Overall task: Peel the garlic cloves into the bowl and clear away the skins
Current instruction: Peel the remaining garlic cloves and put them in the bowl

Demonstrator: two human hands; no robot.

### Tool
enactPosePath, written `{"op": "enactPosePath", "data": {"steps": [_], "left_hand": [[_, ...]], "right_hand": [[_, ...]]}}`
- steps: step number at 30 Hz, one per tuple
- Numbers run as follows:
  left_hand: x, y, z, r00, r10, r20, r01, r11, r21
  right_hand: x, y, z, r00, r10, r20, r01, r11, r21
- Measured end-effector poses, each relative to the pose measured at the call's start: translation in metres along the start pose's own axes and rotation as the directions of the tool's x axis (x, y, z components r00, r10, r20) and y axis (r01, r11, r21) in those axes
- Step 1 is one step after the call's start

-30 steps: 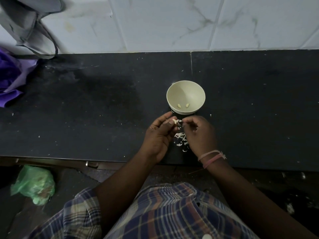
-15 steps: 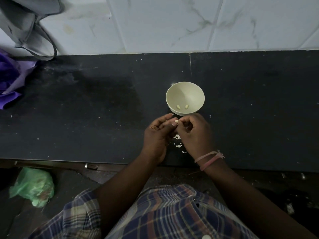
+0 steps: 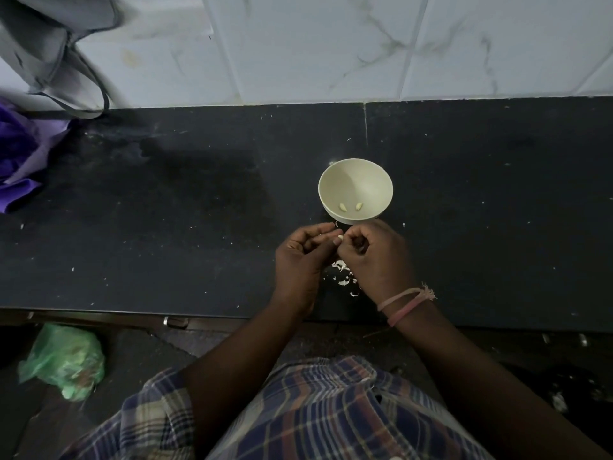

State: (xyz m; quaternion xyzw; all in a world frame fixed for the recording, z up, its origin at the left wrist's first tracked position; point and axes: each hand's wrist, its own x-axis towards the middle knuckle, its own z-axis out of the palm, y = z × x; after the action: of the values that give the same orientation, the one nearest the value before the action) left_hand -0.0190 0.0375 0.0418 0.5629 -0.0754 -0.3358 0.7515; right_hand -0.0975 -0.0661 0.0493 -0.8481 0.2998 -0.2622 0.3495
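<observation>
A small cream bowl (image 3: 361, 180) stands on the black counter (image 3: 166, 210) with two peeled garlic cloves (image 3: 350, 207) lying at its bottom. Just in front of the bowl my left hand (image 3: 303, 257) and my right hand (image 3: 378, 257) meet, fingertips pinched together on a small pale garlic clove (image 3: 339, 236), most of it hidden by the fingers. Below and between the hands, a scatter of white garlic skins (image 3: 343, 275) lies on the counter.
A white tiled wall runs along the back. A grey bag (image 3: 49, 61) and purple cloth (image 3: 20, 157) sit at the far left of the counter. On the floor below the counter's front edge lies a green plastic bag (image 3: 64, 361).
The hands have closed in on each other and risen slightly toward the bowl, covering part of the skin pile. The bowl and its two cloves are as before.
</observation>
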Motion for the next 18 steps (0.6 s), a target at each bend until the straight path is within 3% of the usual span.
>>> {"op": "enactPosePath", "data": {"steps": [12,18], "left_hand": [[0.0011,0.0024,-0.0014,0.997,-0.038,0.073,0.037,0.999,0.008],[0.0004,0.0031,0.0025,0.991,-0.088,0.096,0.098,0.99,-0.104]], "right_hand": [[0.0024,0.0029,-0.0043,0.998,0.059,0.028,-0.061,0.995,0.08],[-0.0014,-0.0012,-0.0059,0.97,0.222,0.098,-0.238,0.95,0.201]]}}
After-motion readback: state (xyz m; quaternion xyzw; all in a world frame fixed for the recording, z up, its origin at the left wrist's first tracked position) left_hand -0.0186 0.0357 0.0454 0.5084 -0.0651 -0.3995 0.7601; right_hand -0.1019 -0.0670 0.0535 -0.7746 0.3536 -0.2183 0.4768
